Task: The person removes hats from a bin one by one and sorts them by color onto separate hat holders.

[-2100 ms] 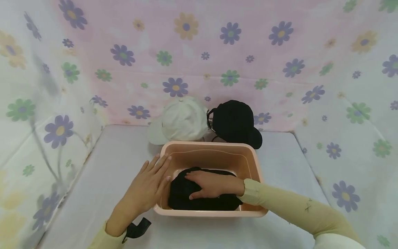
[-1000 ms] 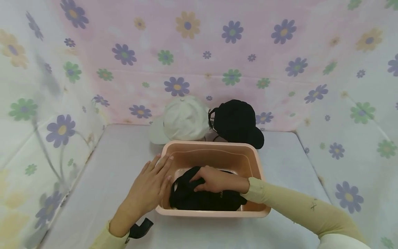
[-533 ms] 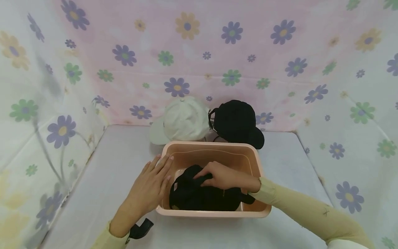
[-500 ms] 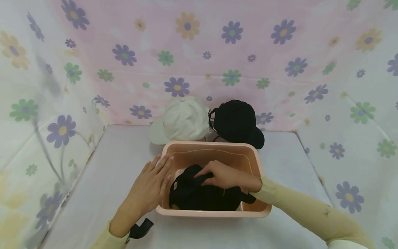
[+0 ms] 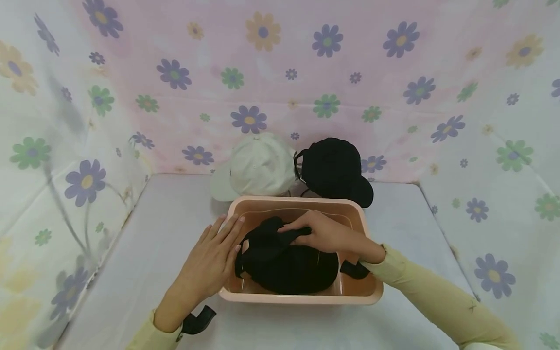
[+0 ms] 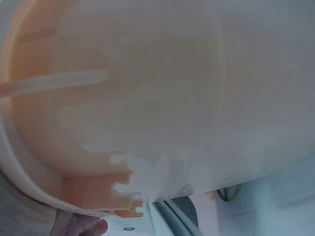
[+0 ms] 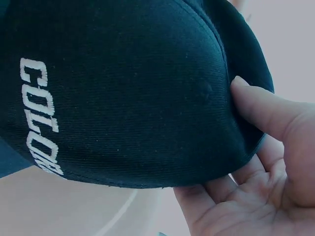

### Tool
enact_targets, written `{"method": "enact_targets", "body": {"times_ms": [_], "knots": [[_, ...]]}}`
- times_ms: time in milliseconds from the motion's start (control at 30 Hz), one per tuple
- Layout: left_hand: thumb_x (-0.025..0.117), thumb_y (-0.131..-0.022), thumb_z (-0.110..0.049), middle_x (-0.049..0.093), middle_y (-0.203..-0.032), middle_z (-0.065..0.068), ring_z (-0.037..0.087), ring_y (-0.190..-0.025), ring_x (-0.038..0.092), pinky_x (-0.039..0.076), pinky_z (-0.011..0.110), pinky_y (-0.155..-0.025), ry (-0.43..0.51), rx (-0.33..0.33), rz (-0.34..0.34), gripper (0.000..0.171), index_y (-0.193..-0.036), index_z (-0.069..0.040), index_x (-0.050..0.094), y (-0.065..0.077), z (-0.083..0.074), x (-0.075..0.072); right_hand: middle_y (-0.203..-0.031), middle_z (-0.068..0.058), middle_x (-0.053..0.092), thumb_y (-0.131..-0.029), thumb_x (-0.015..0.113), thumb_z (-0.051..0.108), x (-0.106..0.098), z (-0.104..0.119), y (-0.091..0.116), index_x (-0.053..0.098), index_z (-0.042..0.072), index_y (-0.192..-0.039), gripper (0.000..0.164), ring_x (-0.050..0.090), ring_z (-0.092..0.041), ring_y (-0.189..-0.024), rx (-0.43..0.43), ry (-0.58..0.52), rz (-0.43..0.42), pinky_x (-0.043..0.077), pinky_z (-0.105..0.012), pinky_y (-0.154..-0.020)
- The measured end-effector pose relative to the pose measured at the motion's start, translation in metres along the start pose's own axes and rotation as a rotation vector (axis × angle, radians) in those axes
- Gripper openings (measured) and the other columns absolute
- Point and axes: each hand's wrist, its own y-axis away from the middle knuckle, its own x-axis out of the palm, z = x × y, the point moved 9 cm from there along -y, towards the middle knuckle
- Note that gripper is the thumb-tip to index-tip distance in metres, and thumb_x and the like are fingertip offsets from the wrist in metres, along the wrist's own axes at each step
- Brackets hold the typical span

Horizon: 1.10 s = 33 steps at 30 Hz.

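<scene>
A black baseball cap point(image 5: 286, 272) is inside the peach plastic bin point(image 5: 302, 299), its crown lifted on the far side. My right hand point(image 5: 325, 233) pinches the fabric of that crown between thumb and fingers. Up close in the right wrist view, the cap point(image 7: 133, 108) shows white embroidered letters, and my right hand point(image 7: 275, 152) has the thumb on one side and fingers underneath. My left hand point(image 5: 205, 265) rests on the bin's left rim with fingers extended. The left wrist view is filled mostly by the bin's wall point(image 6: 138, 108), with a few fingertips at the bottom.
Behind the bin, a white cap point(image 5: 262, 165) and another black cap point(image 5: 330, 167) sit side by side, against the flowered back cloth point(image 5: 280, 63). Flowered cloth also borders the white table point(image 5: 166, 209) at left and right.
My right hand goes from lying flat on the black cap to pinching its crown, then moves up and right, raising the cap somewhat within the bin. My left hand stays at the rim.
</scene>
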Motion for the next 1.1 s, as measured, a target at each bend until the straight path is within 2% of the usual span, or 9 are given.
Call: {"method": "enact_targets", "body": {"times_ms": [133, 200, 300, 533, 667, 767, 933, 1067, 1100], "knots": [[0.05, -0.107, -0.022, 0.035, -0.163, 0.013, 0.041, -0.151, 0.028, 0.028, 0.063, -0.118, 0.005, -0.01, 0.015, 0.055, -0.157, -0.005, 0.037, 0.0, 0.002, 0.002, -0.074, -0.007, 0.067, -0.096, 0.069, 0.004, -0.011, 0.003, 0.006, 0.066, 0.011, -0.137, 0.042, 0.025, -0.006, -0.04, 0.028, -0.031, -0.018, 0.031, -0.02, -0.049], [0.05, -0.107, -0.023, 0.035, -0.163, 0.013, 0.041, -0.152, 0.027, 0.028, 0.063, -0.118, 0.011, -0.015, 0.021, 0.055, -0.157, -0.005, 0.036, 0.0, 0.003, 0.004, -0.097, -0.008, 0.075, -0.096, 0.068, 0.002, -0.017, 0.006, 0.009, 0.065, 0.01, -0.138, 0.043, 0.024, -0.007, -0.041, 0.035, -0.046, -0.029, 0.03, -0.02, -0.049], [0.05, -0.107, -0.023, 0.034, -0.163, 0.013, 0.04, -0.152, 0.026, 0.027, 0.062, -0.119, 0.017, -0.024, 0.029, 0.056, -0.158, -0.005, 0.036, 0.0, 0.004, 0.004, -0.136, -0.008, 0.066, -0.096, 0.068, 0.002, -0.026, 0.012, 0.013, 0.065, 0.01, -0.138, 0.043, 0.023, -0.007, -0.044, 0.029, -0.051, -0.044, 0.029, -0.021, -0.05], [0.048, -0.108, -0.024, 0.035, -0.163, 0.013, 0.04, -0.152, 0.026, 0.027, 0.062, -0.119, 0.019, -0.032, 0.026, 0.055, -0.158, -0.007, 0.035, 0.0, 0.004, 0.003, -0.137, -0.013, 0.065, -0.095, 0.068, 0.0, -0.051, 0.033, 0.023, 0.063, 0.009, -0.14, 0.046, 0.022, -0.007, -0.044, -0.022, -0.021, -0.079, 0.028, -0.024, -0.049], [0.049, -0.107, -0.022, 0.035, -0.163, 0.013, 0.04, -0.152, 0.026, 0.026, 0.062, -0.119, 0.029, -0.033, 0.02, 0.055, -0.158, -0.006, 0.036, 0.0, 0.003, 0.002, -0.09, -0.01, 0.073, -0.096, 0.067, 0.0, -0.072, 0.045, 0.033, 0.063, 0.009, -0.14, 0.045, 0.021, -0.007, -0.045, -0.04, -0.028, -0.121, 0.028, -0.027, -0.048], [0.051, -0.106, -0.021, 0.036, -0.163, 0.013, 0.041, -0.151, 0.028, 0.027, 0.063, -0.119, 0.029, -0.03, 0.013, 0.055, -0.156, -0.004, 0.038, 0.0, 0.002, 0.001, -0.056, 0.003, 0.045, -0.097, 0.066, 0.0, -0.093, 0.054, 0.043, 0.065, 0.013, -0.139, 0.044, 0.021, -0.007, -0.043, -0.033, -0.007, -0.168, 0.028, -0.028, -0.047], [0.052, -0.106, -0.019, 0.037, -0.162, 0.014, 0.042, -0.15, 0.03, 0.029, 0.064, -0.117, 0.04, -0.02, -0.006, 0.055, -0.157, -0.005, 0.038, 0.0, 0.001, 0.001, -0.054, 0.006, 0.028, -0.096, 0.064, -0.004, -0.13, 0.073, 0.062, 0.066, 0.017, -0.138, 0.047, 0.021, -0.007, -0.043, -0.063, 0.08, -0.266, 0.029, -0.029, -0.045], [0.052, -0.106, -0.019, 0.038, -0.161, 0.014, 0.041, -0.15, 0.03, 0.03, 0.064, -0.116, 0.046, -0.01, -0.019, 0.055, -0.158, -0.006, 0.037, 0.0, 0.001, 0.0, -0.056, 0.004, 0.03, -0.094, 0.062, -0.01, -0.158, 0.088, 0.076, 0.067, 0.016, -0.136, 0.05, 0.02, -0.009, -0.043, -0.122, 0.105, -0.355, 0.03, -0.029, -0.046], [0.052, -0.106, -0.019, 0.038, -0.161, 0.014, 0.041, -0.151, 0.03, 0.03, 0.064, -0.116, 0.047, -0.009, -0.02, 0.055, -0.158, -0.006, 0.036, 0.0, 0.001, 0.0, -0.059, 0.007, 0.04, -0.094, 0.062, -0.012, -0.165, 0.089, 0.079, 0.068, 0.016, -0.136, 0.051, 0.027, -0.008, -0.045, -0.13, 0.106, -0.371, 0.032, -0.028, -0.047]]}}
